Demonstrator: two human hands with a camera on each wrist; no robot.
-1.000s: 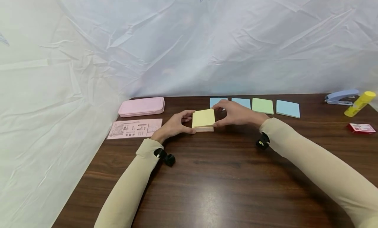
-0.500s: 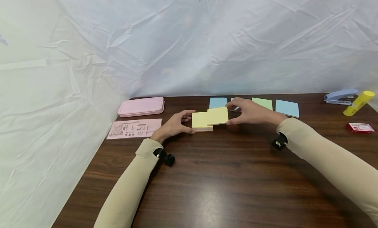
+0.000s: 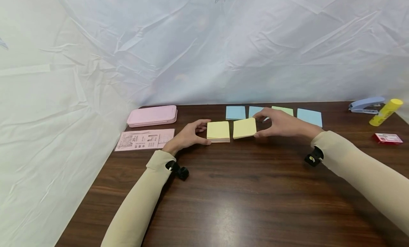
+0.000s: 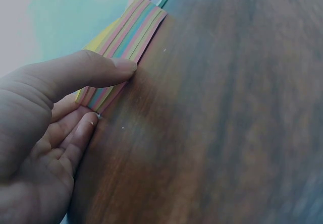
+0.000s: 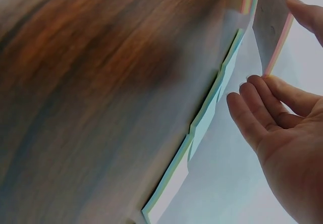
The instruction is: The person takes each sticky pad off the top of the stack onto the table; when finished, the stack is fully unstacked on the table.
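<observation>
One yellow note (image 3: 244,128) pinched at its right edge by the right hand (image 3: 282,124), held just right of the pad (image 3: 218,131), apart from it. Pad on the table (image 3: 223,190), gripped at its left side by the left hand (image 3: 188,135), thumb on the near edge. Four more notes (image 3: 309,117) lined up beyond, blue and green. Farther left, a pink case (image 3: 152,115) and a printed slip (image 3: 145,139); far right, a stapler (image 3: 365,104), glue stick (image 3: 385,112) and red box (image 3: 387,138).
</observation>
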